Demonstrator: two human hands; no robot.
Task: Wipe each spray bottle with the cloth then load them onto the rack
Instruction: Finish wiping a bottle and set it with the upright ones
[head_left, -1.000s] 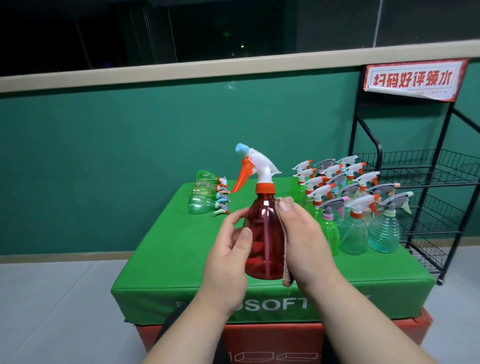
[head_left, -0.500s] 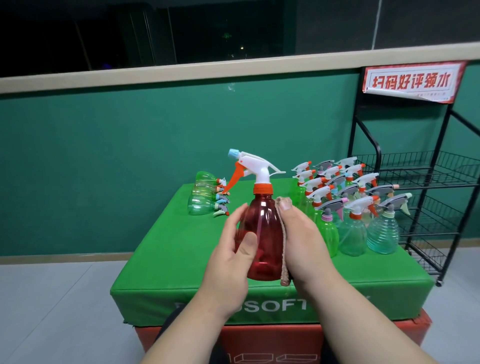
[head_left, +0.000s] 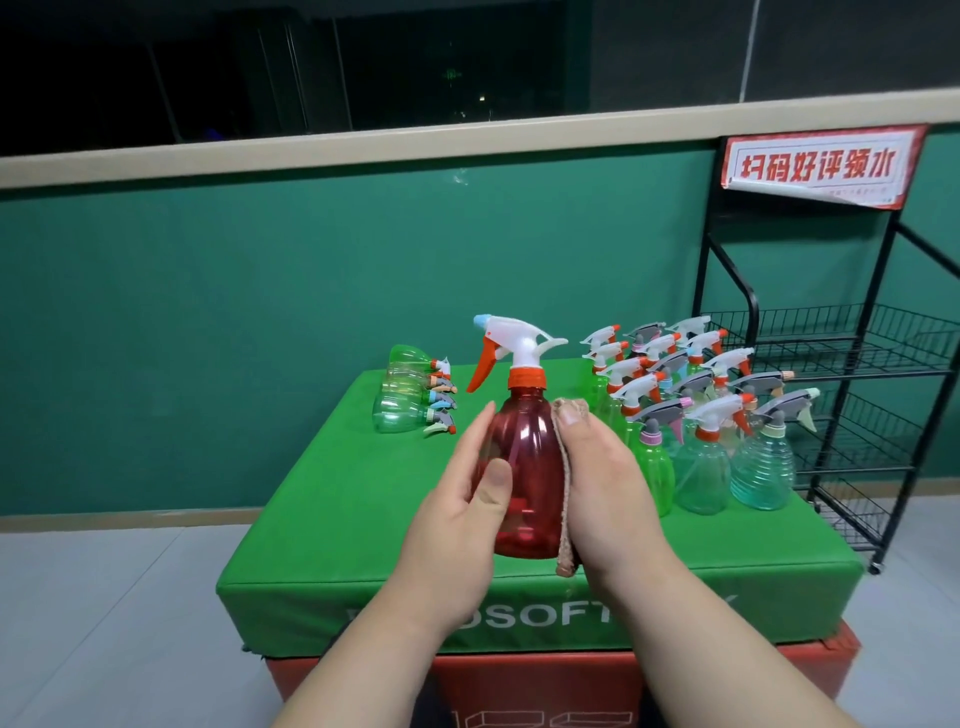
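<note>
The red spray bottle (head_left: 524, 478) is held upright in front of the person, just above the green surface (head_left: 332, 525), with its nozzle pointing left. The left grip (head_left: 457, 525) holds the bottle's left flank, thumb laid across the front of the body. The fingers behind are hidden, so how far they wrap is hard to say. The right grip (head_left: 613, 493) presses the brownish cloth (head_left: 565, 551) flat along the bottle's right side, with the thumb pinning the cloth's top edge near the shoulder.

The step in hand looks like the wipe. To do it well, the left grip should probably hold low and firm and roll the bottle, so the cloth sweeps the whole body rather than one strip. The shoulder, the orange collar and the white trigger head seem to need a pass too. Light pressure should do, since the plastic looks thin and may flex.

Right of the red bottle stands a cluster of upright bottles (head_left: 701, 457), and beyond them the black wire rack (head_left: 852, 371). Behind and left of it lie several clear green bottles (head_left: 405, 410) on their sides.
</note>
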